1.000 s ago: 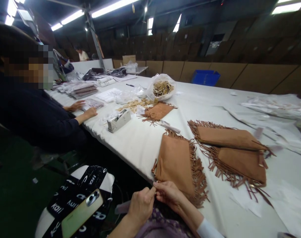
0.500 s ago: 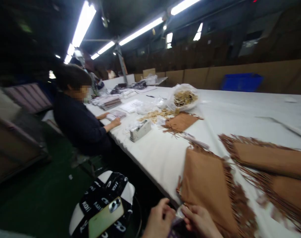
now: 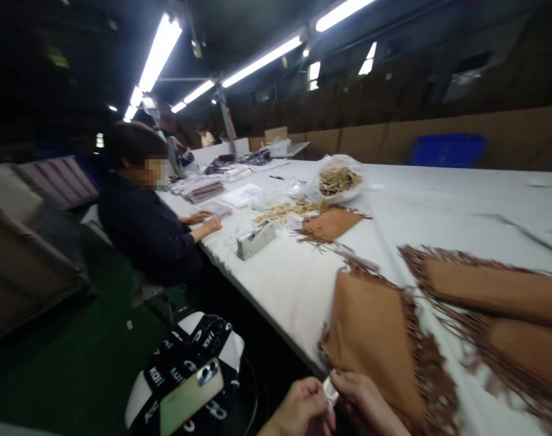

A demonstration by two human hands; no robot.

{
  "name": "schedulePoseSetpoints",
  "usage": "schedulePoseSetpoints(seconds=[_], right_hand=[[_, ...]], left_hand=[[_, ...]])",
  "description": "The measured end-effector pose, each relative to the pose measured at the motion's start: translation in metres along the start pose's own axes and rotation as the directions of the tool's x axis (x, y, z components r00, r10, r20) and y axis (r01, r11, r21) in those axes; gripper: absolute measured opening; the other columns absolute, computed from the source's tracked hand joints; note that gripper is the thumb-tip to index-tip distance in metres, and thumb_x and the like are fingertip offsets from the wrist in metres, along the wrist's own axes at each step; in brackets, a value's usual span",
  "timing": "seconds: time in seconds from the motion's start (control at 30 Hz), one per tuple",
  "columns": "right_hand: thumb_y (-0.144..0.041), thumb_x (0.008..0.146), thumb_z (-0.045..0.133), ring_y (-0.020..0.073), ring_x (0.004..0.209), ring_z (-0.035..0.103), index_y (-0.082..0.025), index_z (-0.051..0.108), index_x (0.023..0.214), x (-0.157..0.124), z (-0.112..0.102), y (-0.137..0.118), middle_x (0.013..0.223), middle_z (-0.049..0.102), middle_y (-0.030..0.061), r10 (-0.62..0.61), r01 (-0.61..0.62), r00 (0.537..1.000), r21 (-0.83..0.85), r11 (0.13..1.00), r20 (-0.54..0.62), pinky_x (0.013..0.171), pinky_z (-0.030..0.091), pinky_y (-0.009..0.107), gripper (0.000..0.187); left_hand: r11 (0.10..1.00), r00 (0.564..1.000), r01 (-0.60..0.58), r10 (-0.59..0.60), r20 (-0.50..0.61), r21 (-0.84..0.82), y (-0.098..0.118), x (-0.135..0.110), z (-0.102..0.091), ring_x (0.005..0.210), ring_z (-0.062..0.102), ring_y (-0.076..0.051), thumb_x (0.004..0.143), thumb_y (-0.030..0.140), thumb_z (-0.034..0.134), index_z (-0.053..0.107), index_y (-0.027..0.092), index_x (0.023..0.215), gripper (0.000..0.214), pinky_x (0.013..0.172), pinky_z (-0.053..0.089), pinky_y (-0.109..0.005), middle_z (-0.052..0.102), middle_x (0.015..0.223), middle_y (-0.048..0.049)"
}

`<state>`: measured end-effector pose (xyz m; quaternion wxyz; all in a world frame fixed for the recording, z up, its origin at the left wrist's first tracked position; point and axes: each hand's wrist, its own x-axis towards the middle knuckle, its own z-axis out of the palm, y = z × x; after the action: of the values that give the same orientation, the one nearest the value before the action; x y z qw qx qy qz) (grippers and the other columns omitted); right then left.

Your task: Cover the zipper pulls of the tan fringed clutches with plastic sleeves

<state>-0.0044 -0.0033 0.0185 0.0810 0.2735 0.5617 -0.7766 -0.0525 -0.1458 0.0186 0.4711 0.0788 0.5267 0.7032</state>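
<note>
At the table's near edge my left hand (image 3: 303,404) and my right hand (image 3: 361,396) meet, both with fingers closed in a pinch. A small, shiny pale tag (image 3: 331,390) shows between their fingertips; its exact kind is blurred. Beside my right hand lies a folded brown fringed scarf (image 3: 371,333), its near corner reaching the table edge. Farther right are more folded brown fringed pieces (image 3: 489,290). What hangs below my fingers is dark and partly cut off by the frame.
On the white table (image 3: 294,290) stand a tape dispenser (image 3: 256,240), a plastic bag of tan tags (image 3: 337,180), loose tags (image 3: 287,212) and a smaller brown fringed piece (image 3: 333,224). A phone (image 3: 192,396) rests on a black-and-white stool (image 3: 230,351). A co-worker (image 3: 144,224) sits at the left.
My left hand has closed and moved right, its fingers now at the pale tag by my right hand. The co-worker's hands have shifted slightly over the folded fabric.
</note>
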Motion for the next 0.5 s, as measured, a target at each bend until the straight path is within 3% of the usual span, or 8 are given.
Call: schedulePoseSetpoints(seconds=[0.17,0.33,0.43,0.5], right_hand=[[-0.056,0.065,0.068,0.0032,0.034,0.026,-0.015,0.054,0.055,-0.009,0.001,-0.007,0.04,0.041,-0.0069,-0.034,0.034,0.999,0.04,0.999,0.004,0.036,0.015,0.019,0.045],[-0.053,0.07,0.065,0.0043,0.032,0.032,-0.015,0.054,0.054,-0.019,0.008,-0.003,0.039,0.046,-0.0055,-0.056,0.056,0.996,0.0,0.998,-0.073,0.035,0.02,0.018,0.043],[-0.056,0.075,0.059,0.006,0.034,0.038,-0.014,0.059,0.057,-0.042,0.009,-0.002,0.042,0.051,-0.0037,-0.097,0.091,0.989,-0.057,0.994,-0.115,0.036,0.026,0.018,0.046],[-0.056,0.077,0.058,0.0074,0.037,0.042,-0.014,0.061,0.058,-0.062,-0.007,-0.005,0.045,0.053,-0.0029,-0.142,0.116,0.968,-0.129,0.985,-0.209,0.038,0.029,0.019,0.046]], left_hand=[[0.986,0.994,-0.061,0.073,-0.076,0.154,0.008,-0.006,0.009,0.039,0.038,-0.005,0.076,0.049,0.063,0.052,0.016,0.071,0.035,0.043,0.025,-0.018,0.055,0.051,0.0045],[0.943,0.991,-0.041,0.081,-0.107,0.331,0.0,-0.011,0.004,0.041,0.037,-0.006,0.076,0.054,0.06,0.054,0.017,0.065,0.039,0.044,0.026,-0.019,0.051,0.049,0.0057],[0.872,0.988,-0.011,0.085,-0.129,0.489,-0.004,-0.024,0.004,0.041,0.039,-0.008,0.069,0.068,0.059,0.055,0.018,0.059,0.05,0.043,0.03,-0.021,0.047,0.045,0.0061],[0.764,0.958,0.009,0.179,-0.225,0.645,-0.004,-0.028,0.005,0.039,0.04,-0.011,0.067,0.076,0.053,0.056,0.02,0.056,0.057,0.041,0.032,-0.024,0.044,0.041,0.006]])
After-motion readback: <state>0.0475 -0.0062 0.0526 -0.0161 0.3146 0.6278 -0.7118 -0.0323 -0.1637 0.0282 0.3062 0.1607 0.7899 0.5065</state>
